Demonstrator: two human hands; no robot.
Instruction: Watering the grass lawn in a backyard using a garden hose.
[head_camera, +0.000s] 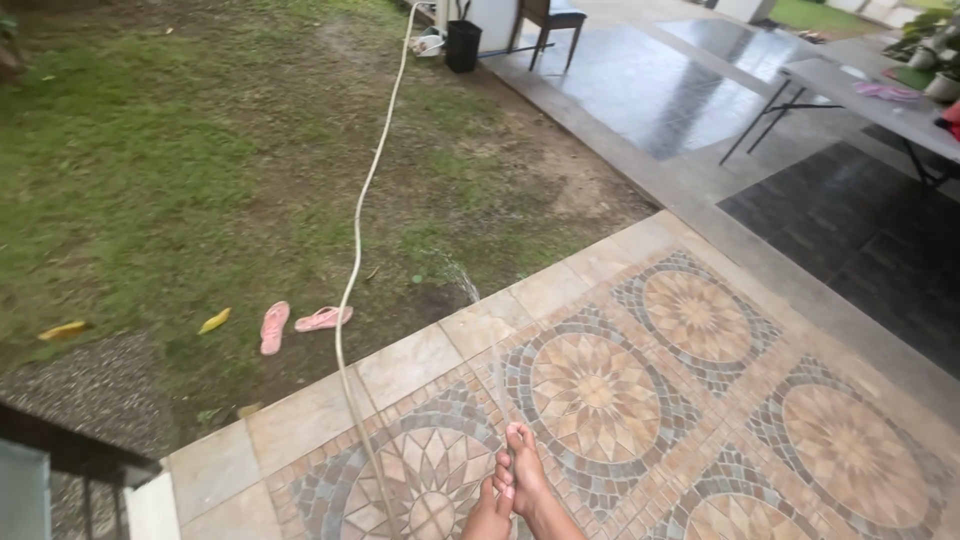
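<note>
Your two hands are pressed together at bottom centre, grip unclear, water spraying ahead over the patterned tiles, while the white hose runs just left of them across the grass.

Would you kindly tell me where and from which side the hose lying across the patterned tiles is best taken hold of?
Probably grip the hose on the straight run over the tiles, just ahead of the hands. Come from above, fingers wrapping across it: it is thin, round and lies flat there, with bare tile on both sides. Which hand already holds its end cannot be told.
</note>
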